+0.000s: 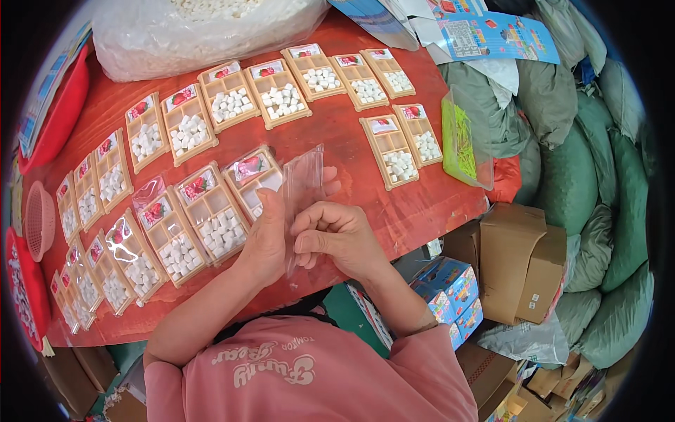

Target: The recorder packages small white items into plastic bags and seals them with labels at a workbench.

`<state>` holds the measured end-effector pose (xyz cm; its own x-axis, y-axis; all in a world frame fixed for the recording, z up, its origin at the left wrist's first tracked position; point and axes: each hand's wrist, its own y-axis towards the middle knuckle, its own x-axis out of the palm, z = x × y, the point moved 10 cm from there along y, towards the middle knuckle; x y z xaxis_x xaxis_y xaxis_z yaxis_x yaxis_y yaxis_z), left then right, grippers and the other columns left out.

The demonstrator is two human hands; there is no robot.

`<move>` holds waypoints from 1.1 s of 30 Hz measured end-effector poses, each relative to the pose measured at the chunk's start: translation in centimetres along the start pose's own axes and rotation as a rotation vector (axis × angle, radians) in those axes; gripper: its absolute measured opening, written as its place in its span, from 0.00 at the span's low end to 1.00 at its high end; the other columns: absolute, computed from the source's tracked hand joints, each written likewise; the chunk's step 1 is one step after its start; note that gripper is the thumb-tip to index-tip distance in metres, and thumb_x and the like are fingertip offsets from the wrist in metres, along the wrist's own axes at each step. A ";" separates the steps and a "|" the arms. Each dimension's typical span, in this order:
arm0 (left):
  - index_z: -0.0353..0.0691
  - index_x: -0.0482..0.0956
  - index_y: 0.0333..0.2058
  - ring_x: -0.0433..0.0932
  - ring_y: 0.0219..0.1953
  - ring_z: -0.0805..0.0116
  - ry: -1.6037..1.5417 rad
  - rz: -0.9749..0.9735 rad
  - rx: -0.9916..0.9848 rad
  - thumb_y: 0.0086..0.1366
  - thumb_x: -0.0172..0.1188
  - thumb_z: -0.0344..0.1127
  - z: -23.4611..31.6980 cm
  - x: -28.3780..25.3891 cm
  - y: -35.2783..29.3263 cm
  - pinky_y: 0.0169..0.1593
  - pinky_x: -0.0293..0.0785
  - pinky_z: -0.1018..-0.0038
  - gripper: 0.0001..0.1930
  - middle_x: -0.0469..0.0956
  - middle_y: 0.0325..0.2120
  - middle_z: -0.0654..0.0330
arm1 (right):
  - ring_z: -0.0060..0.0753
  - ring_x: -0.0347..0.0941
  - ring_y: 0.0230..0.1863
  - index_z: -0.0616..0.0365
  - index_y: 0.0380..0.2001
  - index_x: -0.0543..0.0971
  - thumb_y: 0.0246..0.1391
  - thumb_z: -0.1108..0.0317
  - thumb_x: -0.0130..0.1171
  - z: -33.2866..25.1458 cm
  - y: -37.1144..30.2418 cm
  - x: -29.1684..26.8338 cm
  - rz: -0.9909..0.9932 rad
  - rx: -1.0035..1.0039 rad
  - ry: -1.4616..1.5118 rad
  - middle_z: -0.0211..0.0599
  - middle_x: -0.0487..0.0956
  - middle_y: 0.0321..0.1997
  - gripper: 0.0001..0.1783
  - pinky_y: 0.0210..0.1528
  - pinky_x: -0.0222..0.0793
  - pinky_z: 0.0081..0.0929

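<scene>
Just right of the nearest beige tray (247, 195), the left hand (266, 231) holds clear plastic bags (304, 177), seemingly stacked; the right hand (344, 233) curls narrow against them, whether pinching I cannot tell. The film looks light, limp, slippery and likely to cling, so one loose edge seems the best hold.

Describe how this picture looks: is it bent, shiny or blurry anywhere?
In the head view, the fisheye lens curves the edges of the red table and the corners are black; in that same view, white glare streaks the clear wrapping at left, while the left hand and right hand look fairly sharp, without obvious motion blur.
</scene>
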<state>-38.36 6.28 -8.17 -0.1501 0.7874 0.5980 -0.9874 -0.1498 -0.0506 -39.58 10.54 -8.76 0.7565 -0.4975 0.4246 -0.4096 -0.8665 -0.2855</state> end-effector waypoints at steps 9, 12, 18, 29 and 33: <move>0.34 0.33 0.64 0.56 0.60 0.68 0.232 0.162 0.181 0.66 0.48 0.34 2.0 -0.5 0.4 0.59 0.56 0.72 0.37 0.52 0.61 0.53 | 0.23 0.70 0.30 0.61 0.37 0.69 0.60 0.69 0.46 -4.6 -1.7 -2.3 0.348 -0.428 -0.469 0.31 0.72 0.30 0.07 0.36 0.66 0.22; 0.32 0.36 0.64 0.61 0.55 0.72 0.153 0.335 0.095 0.66 0.50 0.34 1.0 -3.7 0.7 0.55 0.61 0.73 0.37 0.55 0.59 0.57 | 0.21 0.67 0.25 0.58 0.34 0.68 0.61 0.65 0.44 -7.1 -2.0 -7.7 0.396 -0.351 -0.234 0.31 0.71 0.26 0.08 0.30 0.64 0.18; 0.37 0.44 0.64 0.64 0.51 0.73 0.085 0.259 -0.051 0.64 0.51 0.46 -0.4 -3.0 0.0 0.52 0.65 0.74 0.37 0.58 0.57 0.56 | 0.16 0.61 0.20 0.57 0.30 0.71 0.61 0.63 0.45 -9.9 -0.6 -19.9 0.589 -0.154 -0.390 0.25 0.68 0.19 0.11 0.23 0.57 0.16; 0.39 0.44 0.64 0.65 0.54 0.66 -0.025 0.118 -0.119 0.66 0.49 0.49 -1.0 -1.7 -0.6 0.54 0.66 0.70 0.36 0.58 0.57 0.54 | 0.51 0.73 0.34 0.64 0.34 0.72 0.60 0.63 0.42 -11.6 0.3 -21.3 0.895 -0.357 -1.297 0.52 0.76 0.30 0.14 0.37 0.65 0.39; 0.41 0.45 0.64 0.64 0.55 0.65 -0.012 0.079 -0.136 0.65 0.48 0.51 -0.8 -1.1 -0.7 0.55 0.64 0.68 0.36 0.58 0.57 0.56 | 0.54 0.73 0.38 0.63 0.35 0.72 0.59 0.63 0.43 -12.0 1.9 -21.3 0.813 -0.315 -1.053 0.52 0.77 0.34 0.14 0.38 0.65 0.43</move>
<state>-37.51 6.02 -9.41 -0.2277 0.7688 0.5975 -0.9704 -0.1281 -0.2050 -62.59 18.95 -8.00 0.2180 -0.7218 -0.6569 -0.9115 -0.3912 0.1273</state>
